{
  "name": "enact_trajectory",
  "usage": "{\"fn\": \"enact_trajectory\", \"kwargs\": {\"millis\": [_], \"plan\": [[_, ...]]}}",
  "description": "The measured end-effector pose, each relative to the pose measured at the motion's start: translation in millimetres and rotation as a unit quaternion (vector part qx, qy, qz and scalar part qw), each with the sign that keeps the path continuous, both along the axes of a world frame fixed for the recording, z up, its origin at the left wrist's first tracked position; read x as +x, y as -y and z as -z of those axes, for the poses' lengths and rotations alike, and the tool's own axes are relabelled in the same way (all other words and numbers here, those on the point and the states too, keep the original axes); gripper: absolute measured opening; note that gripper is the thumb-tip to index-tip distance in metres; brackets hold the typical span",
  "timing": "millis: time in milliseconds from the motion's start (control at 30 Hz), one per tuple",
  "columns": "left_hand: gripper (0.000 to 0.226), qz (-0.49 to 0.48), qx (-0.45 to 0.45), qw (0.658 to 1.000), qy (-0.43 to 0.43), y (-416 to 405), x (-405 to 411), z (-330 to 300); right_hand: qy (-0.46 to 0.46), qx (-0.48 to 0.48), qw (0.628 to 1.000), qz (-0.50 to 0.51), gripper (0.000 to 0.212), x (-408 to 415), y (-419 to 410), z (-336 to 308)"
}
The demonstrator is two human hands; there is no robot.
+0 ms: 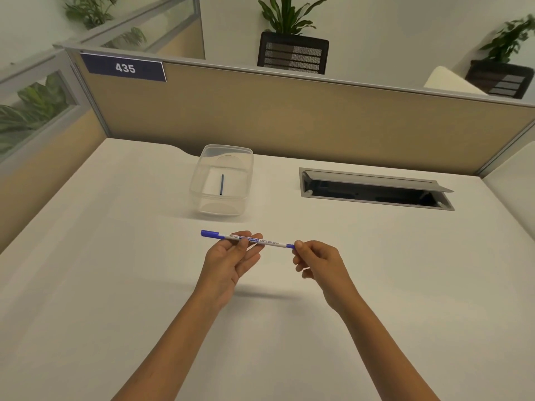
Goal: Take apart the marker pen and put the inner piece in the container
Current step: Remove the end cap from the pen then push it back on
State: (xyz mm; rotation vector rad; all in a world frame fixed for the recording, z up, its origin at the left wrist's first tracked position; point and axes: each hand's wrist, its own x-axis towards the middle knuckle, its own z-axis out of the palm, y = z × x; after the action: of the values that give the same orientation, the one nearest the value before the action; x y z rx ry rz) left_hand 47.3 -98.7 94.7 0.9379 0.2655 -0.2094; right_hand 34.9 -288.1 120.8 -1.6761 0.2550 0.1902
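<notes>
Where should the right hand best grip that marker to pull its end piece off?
Probably at the blue end plug, pinched from the right along the marker axis. The right hand fingertips already meet there, while the left hand braces the white barrel, which lies level.

The white barrel of the marker pen point(254, 241) carries printed lettering; "WHITE BOARD" reads clearly, with "MARKER" on a blue band beside it, and a smaller brand mark left of that too blurred to read. On the top left corner of the desk partition point(289, 111), a dark blue sign point(124, 68) shows "435" in white.
</notes>
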Motion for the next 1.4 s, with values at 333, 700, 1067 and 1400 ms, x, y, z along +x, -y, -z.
{"fn": "enact_trajectory", "kwargs": {"millis": [333, 700, 1067, 1400], "plan": [[0.012, -0.032, 0.014, 0.999, 0.008, 7.2, -8.0, -20.8, 0.059, 0.021, 0.997, -0.036, 0.007, -6.8, 4.0, -12.1], [0.013, -0.045, 0.024, 0.999, 0.012, 9.7, -15.5, -35.4, 0.157, -0.089, 0.983, -0.034, 0.004, -12.7, 2.1, -19.6], [0.012, -0.049, 0.027, 0.997, 0.057, 10.0, -19.4, -40.9, 0.148, -0.046, 0.988, -0.017, 0.011, -20.0, 0.5, -20.6], [0.014, -0.055, -0.012, 0.998, -0.009, 17.4, -23.4, -38.8, 0.445, -0.381, 0.809, -0.053, 0.002, -20.5, 3.3, -23.4]]}}
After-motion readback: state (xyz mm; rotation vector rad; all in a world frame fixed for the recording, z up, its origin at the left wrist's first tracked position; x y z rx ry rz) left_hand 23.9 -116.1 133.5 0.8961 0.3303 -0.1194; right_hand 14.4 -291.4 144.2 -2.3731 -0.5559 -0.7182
